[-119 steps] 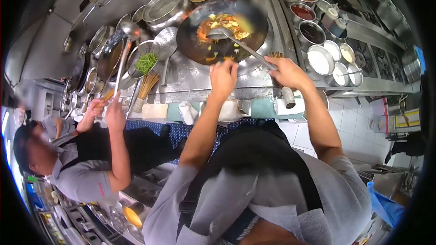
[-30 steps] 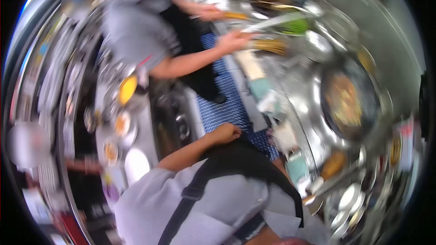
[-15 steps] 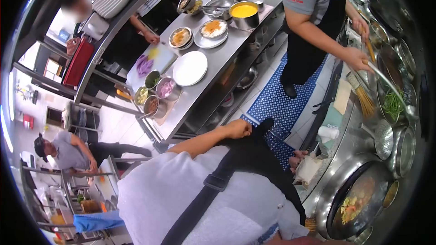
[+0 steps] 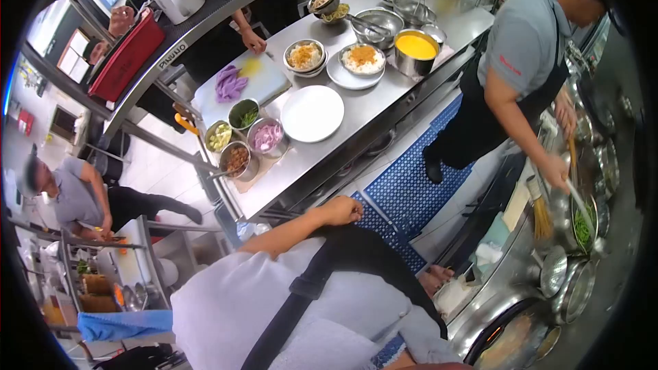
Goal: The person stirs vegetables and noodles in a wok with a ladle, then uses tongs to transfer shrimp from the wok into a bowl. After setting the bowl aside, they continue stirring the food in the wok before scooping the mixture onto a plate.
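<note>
Here, as I read it from my remote station:

**Hands**
- Left hand: fingers curled shut into a fist with nothing showing in them, set against the black apron at the hip.
- Right hand: half hidden behind the apron, resting at the white folded cloth on the edge of the steel cooking surface. I cannot tell whether its fingers grip the cloth.

**Containers on the long steel prep surface**
- One steel pot, filled with yellow liquid.
- One white plate of rice with orange topping.
- One white bowl of browned food, just beside that plate.
- One empty round white plate.
- Four small steel bowls in a cluster: green herbs, pale chopped pieces, pink-purple slices, brown pieces.
- One large steel mixing bowl with a utensil lying in it.
- One white cutting board carrying purple shreds.

**Containers on the cooking surface**
- One dark wok near the right hand; its contents are blurred.
- One steel strainer of green beans.

**Surroundings**
- A blue perforated floor mat lies between the two surfaces.
- A co-worker in a grey shirt stands on it, blocking the aisle.
- A second person bends over at the far left.
</note>
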The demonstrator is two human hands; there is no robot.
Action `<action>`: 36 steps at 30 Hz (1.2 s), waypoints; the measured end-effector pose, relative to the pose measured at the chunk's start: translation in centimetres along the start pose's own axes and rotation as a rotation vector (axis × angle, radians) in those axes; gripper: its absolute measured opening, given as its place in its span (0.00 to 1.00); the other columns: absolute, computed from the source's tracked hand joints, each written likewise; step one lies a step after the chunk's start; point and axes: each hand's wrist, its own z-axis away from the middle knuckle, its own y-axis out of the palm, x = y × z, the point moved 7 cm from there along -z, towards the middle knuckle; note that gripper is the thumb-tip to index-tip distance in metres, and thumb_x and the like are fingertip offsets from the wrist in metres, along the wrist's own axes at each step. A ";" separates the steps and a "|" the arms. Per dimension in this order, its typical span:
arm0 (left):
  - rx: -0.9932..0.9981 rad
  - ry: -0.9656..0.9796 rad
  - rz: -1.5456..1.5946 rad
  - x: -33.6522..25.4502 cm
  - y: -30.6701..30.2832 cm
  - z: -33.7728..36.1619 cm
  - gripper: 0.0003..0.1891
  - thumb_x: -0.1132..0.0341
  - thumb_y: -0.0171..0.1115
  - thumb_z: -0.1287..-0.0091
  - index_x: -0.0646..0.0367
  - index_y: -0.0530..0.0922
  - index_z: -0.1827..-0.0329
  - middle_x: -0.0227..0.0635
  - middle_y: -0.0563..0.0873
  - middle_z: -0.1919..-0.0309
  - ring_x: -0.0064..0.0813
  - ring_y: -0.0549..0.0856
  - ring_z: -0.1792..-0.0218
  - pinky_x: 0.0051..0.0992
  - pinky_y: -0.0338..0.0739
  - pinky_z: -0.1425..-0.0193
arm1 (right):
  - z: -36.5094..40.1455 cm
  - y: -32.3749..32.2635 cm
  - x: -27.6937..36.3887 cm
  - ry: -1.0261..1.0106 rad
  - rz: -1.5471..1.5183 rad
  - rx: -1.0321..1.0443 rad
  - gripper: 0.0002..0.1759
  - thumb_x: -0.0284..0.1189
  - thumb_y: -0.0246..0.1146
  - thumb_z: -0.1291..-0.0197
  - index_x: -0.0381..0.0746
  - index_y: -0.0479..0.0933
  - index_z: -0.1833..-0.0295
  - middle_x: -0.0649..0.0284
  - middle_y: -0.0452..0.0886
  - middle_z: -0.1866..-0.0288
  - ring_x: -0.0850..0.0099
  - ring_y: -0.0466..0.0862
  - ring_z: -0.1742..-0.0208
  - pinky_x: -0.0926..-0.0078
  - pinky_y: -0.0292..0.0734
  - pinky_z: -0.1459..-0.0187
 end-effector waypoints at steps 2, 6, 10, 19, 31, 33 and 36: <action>-0.067 0.012 0.092 1.7 -2.1 0.1 0.12 0.64 0.70 0.31 0.61 0.88 0.50 0.46 0.93 0.58 0.47 0.91 0.55 0.40 0.84 0.47 | 0.0 -3.4 0.4 0.287 1.328 -0.780 0.18 0.46 0.60 0.31 0.45 0.85 0.51 0.57 0.85 0.61 0.56 0.84 0.57 0.48 0.77 0.48; -0.147 -0.064 0.211 5.8 -6.6 0.1 0.13 0.65 0.70 0.28 0.61 0.87 0.45 0.43 0.94 0.57 0.39 0.92 0.55 0.35 0.84 0.47 | -15.7 -3.1 0.8 0.340 1.720 -0.883 0.19 0.45 0.62 0.36 0.41 0.89 0.59 0.55 0.88 0.70 0.56 0.88 0.67 0.55 0.83 0.58; -0.206 -0.078 0.408 7.6 -11.1 0.6 0.11 0.69 0.69 0.27 0.62 0.87 0.46 0.40 0.93 0.60 0.28 0.90 0.58 0.29 0.83 0.49 | -34.5 3.0 6.4 0.175 1.786 -0.698 0.16 0.35 0.63 0.28 0.34 0.88 0.59 0.63 0.87 0.71 0.76 0.85 0.72 0.74 0.80 0.69; -0.382 -0.045 0.342 9.5 -13.6 3.3 0.15 0.63 0.69 0.26 0.61 0.86 0.42 0.41 0.93 0.55 0.33 0.91 0.54 0.33 0.84 0.46 | -68.1 28.3 16.7 -0.414 2.120 -0.159 0.15 0.31 0.65 0.29 0.33 0.86 0.45 0.49 0.91 0.57 0.59 0.92 0.58 0.64 0.85 0.55; -0.887 -0.698 0.415 9.8 -8.1 13.7 0.18 0.59 0.70 0.29 0.58 0.86 0.42 0.45 0.92 0.53 0.44 0.92 0.52 0.39 0.84 0.44 | -95.0 22.7 26.4 -0.353 2.766 -0.371 0.50 0.42 0.75 0.41 0.39 0.60 0.17 0.36 0.65 0.23 0.40 0.67 0.22 0.45 0.72 0.27; -0.860 -0.805 0.457 7.7 -7.7 14.0 0.18 0.59 0.70 0.30 0.58 0.87 0.42 0.46 0.92 0.52 0.44 0.92 0.53 0.39 0.84 0.45 | -97.3 20.4 26.9 -0.420 2.749 -0.241 0.43 0.35 0.75 0.42 0.40 0.67 0.23 0.40 0.71 0.30 0.41 0.74 0.30 0.47 0.77 0.33; -0.854 -0.836 0.455 6.9 -6.6 13.6 0.18 0.58 0.70 0.29 0.59 0.86 0.42 0.47 0.93 0.53 0.44 0.92 0.53 0.38 0.84 0.46 | -96.6 22.8 26.6 -0.618 2.536 -0.154 0.30 0.28 0.72 0.43 0.37 0.74 0.35 0.43 0.79 0.42 0.43 0.82 0.43 0.45 0.76 0.37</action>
